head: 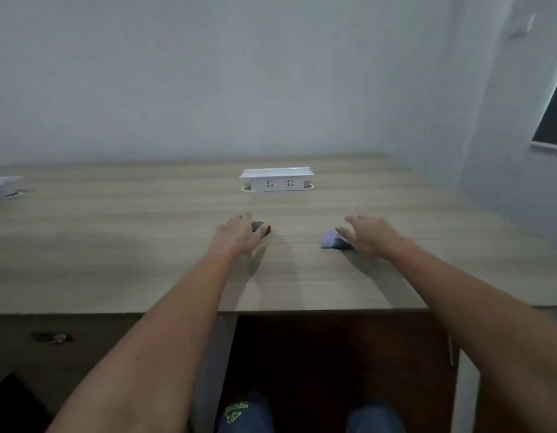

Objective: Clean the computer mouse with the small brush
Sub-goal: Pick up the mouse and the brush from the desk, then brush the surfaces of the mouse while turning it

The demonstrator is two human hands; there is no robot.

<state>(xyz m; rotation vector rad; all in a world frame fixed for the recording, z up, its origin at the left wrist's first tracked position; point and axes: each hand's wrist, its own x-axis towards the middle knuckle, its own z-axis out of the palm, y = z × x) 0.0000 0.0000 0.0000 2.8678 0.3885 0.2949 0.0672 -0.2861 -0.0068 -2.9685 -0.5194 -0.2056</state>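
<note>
Head view, one entry. Wood-grain bench, pale wall behind, a white socket box standing at the far middle.

Item 1: computer mouse, dark, lying on the bench at centre, mostly covered by the left hand. That hand curls over the mouse with fingers draped on it; whether it grips or merely rests cannot be told.

Item 2: small brush, a pale lilac piece with a darker part beside it, on the bench to the right of the mouse and well apart from it. Blur hides its exact shape; the name follows the task. The right hand is spread open, fingers extended, just over or touching the brush, nothing closed in it yet.

Step in hand, judged: securing both pieces before brushing starts. Advice: close the right fingers on the darker part, bristles free; pin the mouse by its sides so top and wheel stay exposed; bring the brush to the mouse, not the reverse.
</note>
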